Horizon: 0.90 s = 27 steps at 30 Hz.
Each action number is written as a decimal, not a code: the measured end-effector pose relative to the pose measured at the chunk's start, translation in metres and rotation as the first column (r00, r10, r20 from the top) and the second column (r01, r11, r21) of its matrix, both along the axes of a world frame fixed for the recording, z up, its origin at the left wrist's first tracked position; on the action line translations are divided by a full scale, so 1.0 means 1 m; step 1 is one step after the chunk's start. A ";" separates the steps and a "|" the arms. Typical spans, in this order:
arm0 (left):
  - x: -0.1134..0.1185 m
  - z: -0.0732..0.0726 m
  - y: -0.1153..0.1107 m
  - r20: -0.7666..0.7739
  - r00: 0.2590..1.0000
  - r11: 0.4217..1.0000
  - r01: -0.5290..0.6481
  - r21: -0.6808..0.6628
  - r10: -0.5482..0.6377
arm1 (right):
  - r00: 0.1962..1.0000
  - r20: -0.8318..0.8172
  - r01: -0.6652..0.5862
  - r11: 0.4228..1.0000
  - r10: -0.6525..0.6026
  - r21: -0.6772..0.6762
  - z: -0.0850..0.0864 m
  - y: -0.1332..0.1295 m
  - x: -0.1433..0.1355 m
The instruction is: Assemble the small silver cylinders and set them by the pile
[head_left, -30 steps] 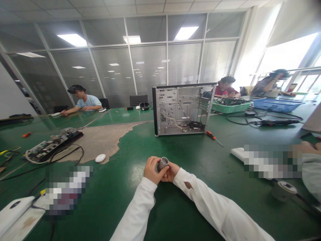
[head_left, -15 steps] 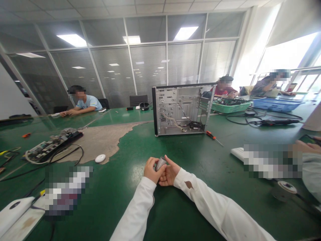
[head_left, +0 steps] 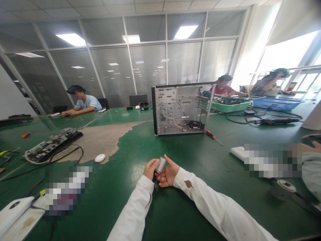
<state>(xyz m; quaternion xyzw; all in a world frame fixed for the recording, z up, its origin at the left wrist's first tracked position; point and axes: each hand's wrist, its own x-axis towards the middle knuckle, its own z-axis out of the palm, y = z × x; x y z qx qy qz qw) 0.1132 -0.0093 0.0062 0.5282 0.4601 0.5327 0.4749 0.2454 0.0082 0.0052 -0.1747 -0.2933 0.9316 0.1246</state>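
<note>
My left hand pinches a small grey metallic cylinder with a dark lower end. The cylinder tilts above the green table. Close on its other side is my right hand, palm turned toward it, thumb stretched up and fingers loosely curled below. Whether those fingers touch the cylinder is hard to tell. Beyond both hands stands an open computer case, with cables and a dark fan-like part inside. An orange-and-black screwdriver lies at its lower right corner.
A round white object lies left of my hands, near a long device with exposed circuitry and black cable. Green basket and blue basket sit at the back right. People sit around the table; a white box lies right.
My left hand has shifted its grip and turned the cylinder, so more of its grey side and its dark lower end show. The right hand has barely moved.
</note>
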 end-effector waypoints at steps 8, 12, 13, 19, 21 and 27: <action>0.000 0.003 -0.001 0.062 0.998 0.999 0.031 -0.008 -0.031 | 1.000 -0.020 -0.004 1.000 0.003 -0.023 -0.002 0.001 0.001; -0.001 0.003 0.000 0.078 0.994 0.996 0.068 0.051 -0.072 | 0.997 -0.021 0.069 0.997 -0.069 -0.045 -0.001 0.000 0.000; -0.002 0.003 0.000 0.071 0.993 0.994 0.087 0.065 -0.092 | 0.994 -0.016 0.104 0.994 -0.105 -0.045 -0.001 -0.001 -0.001; -0.004 0.002 0.000 -0.062 0.991 0.982 0.123 0.144 -0.115 | 0.933 0.051 0.356 0.934 -0.356 -0.003 -0.001 -0.003 -0.007; -0.003 0.004 -0.003 -0.125 0.989 0.983 0.097 0.157 -0.078 | 0.910 0.050 0.413 0.911 -0.413 0.004 -0.001 -0.003 -0.008; 0.000 0.012 -0.009 -0.262 0.965 0.982 0.040 0.186 0.010 | 0.874 0.063 0.479 0.876 -0.482 0.055 -0.004 -0.001 -0.010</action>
